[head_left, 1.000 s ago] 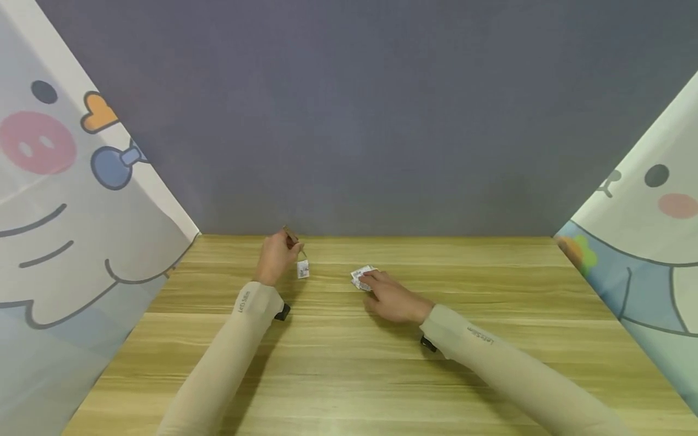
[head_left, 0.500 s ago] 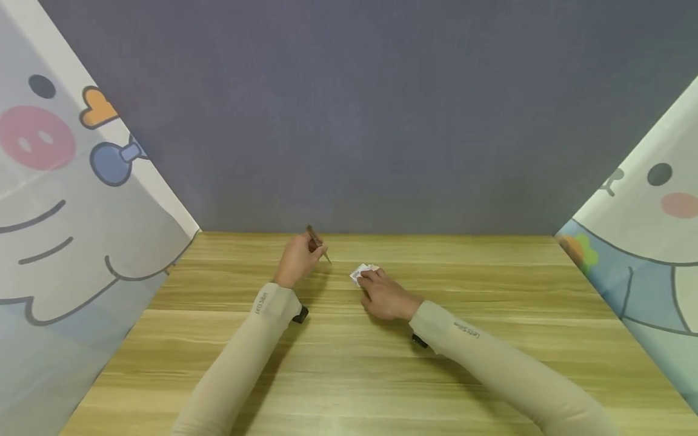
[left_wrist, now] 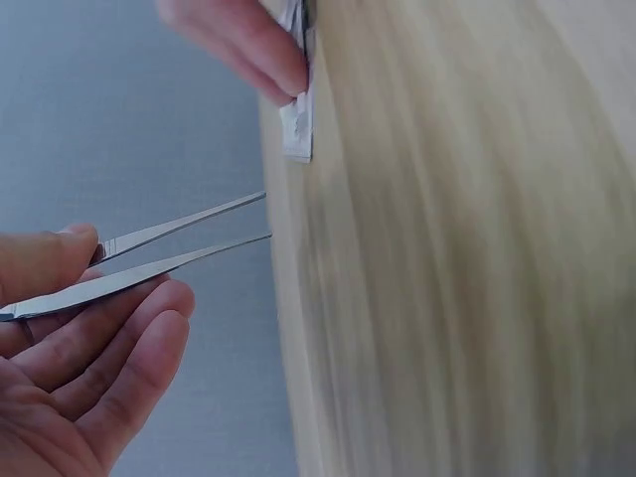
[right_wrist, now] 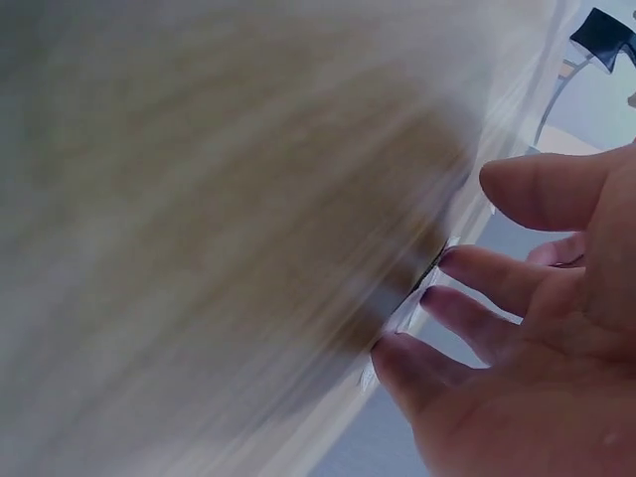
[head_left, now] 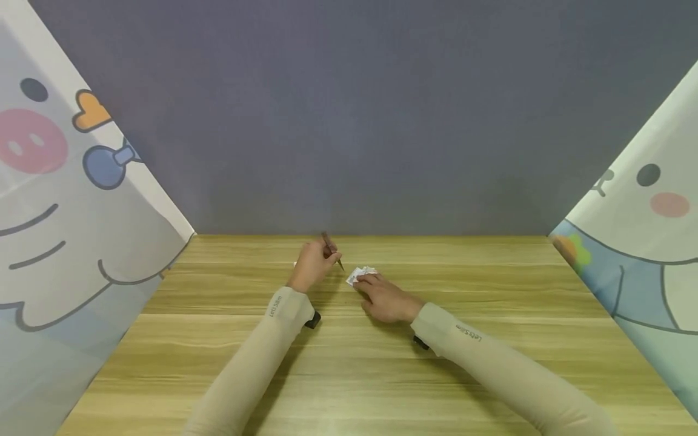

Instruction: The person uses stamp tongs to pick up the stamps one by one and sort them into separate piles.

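Observation:
My left hand (head_left: pixel 312 265) pinches a pair of tweezers (left_wrist: pixel 139 276) between thumb and fingers. The tweezer tips stand apart with nothing between them in the left wrist view, pointing toward the papers. Several small white printed papers (head_left: pixel 354 276) lie in an overlapping pile on the table. My right hand (head_left: pixel 386 300) rests its fingertips on this pile, fingers loosely bent; part of the papers is hidden beneath them. In the right wrist view the thumb (right_wrist: pixel 547 191) stands away from the other fingers. Left of my left hand, a sliver of a white paper (head_left: pixel 295 264) shows, mostly covered.
The wood-grain table (head_left: pixel 349 375) runs back to a grey upright panel (head_left: pixel 349 121). Cartoon-printed sheets flank it, one at the left (head_left: pixel 65 242) and one at the right (head_left: pixel 649 260). A black wrist strap part (head_left: pixel 312 320) sits under the left cuff.
My left hand has left a small paper on the table at the left and moved right with the tweezers, toward the pile. The right hand stays on the pile, shifted only slightly.

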Demonstrator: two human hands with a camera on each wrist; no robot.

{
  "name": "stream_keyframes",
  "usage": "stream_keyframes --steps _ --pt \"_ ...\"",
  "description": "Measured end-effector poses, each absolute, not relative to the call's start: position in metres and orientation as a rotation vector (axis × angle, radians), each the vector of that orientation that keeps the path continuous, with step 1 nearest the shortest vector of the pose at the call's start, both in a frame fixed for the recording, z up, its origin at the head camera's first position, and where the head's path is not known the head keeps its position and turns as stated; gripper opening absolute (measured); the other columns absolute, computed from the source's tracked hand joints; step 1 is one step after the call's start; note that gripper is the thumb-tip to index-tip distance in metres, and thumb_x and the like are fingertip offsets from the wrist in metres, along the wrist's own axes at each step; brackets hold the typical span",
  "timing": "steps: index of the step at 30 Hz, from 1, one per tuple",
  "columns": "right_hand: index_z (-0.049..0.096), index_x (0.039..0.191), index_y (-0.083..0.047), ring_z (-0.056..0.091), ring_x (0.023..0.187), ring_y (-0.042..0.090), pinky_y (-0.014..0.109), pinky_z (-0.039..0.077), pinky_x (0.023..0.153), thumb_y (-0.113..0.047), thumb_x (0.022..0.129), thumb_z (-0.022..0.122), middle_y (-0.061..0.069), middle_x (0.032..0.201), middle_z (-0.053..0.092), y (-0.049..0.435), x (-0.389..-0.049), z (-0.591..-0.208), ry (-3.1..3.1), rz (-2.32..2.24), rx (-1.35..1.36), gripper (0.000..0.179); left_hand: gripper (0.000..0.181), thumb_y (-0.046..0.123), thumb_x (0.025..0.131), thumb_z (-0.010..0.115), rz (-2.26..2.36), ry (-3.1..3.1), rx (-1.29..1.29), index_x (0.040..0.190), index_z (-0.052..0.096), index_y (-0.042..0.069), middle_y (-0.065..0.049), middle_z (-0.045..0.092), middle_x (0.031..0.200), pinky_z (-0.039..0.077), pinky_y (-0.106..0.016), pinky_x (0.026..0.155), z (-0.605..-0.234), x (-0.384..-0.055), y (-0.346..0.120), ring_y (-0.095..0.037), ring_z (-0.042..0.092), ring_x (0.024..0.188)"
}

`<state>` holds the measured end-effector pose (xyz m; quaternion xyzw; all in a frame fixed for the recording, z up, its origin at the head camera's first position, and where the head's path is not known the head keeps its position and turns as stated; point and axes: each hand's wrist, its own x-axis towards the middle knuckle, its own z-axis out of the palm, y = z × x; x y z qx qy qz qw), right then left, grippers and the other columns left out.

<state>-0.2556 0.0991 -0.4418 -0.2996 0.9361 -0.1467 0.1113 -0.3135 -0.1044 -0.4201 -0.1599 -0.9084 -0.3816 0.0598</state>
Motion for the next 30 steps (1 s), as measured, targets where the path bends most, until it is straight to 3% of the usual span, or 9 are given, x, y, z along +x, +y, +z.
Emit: stream_keyframes --steps 9,22,30 --pt "0.046 0.138 -0.006 0.025 0.137 0.027 0.041 0.022 0.110 -0.021 0.099 0.049 0.010 0.147 0.034 0.102 -0.255 -0.442 2.743 -0.491 -0.863 0.042 0.013 0.019 0.092 0.065 -1.215 -2.775 -0.405 0.095 0.063 0.007 -0.003 0.065 0.082 0.050 -0.029 0.060 -0.425 -0.314 -0.089 -0.013 0.061 0.070" --pt "0.047 0.137 -0.007 0.023 0.138 0.026 0.041 0.020 0.111 -0.023 0.099 0.050 0.009 0.149 0.031 0.104 -0.257 -0.444 2.734 -0.486 -0.886 0.042 0.011 0.018 0.091 0.066 -1.199 -2.752 -0.438 0.087 0.063 0.009 0.001 0.064 0.078 0.049 -0.027 0.059 -0.429 -0.319 -0.079 -0.011 0.060 0.068" --pt "0.045 0.139 -0.007 0.023 0.139 0.025 0.041 0.022 0.110 -0.025 0.099 0.049 0.010 0.151 0.028 0.106 -0.257 -0.444 2.724 -0.473 -0.880 0.044 0.006 0.014 0.093 0.064 -1.192 -2.764 -0.455 0.090 0.064 0.008 0.000 0.063 0.074 0.047 -0.027 0.053 -0.425 -0.317 -0.074 -0.012 0.057 0.061"
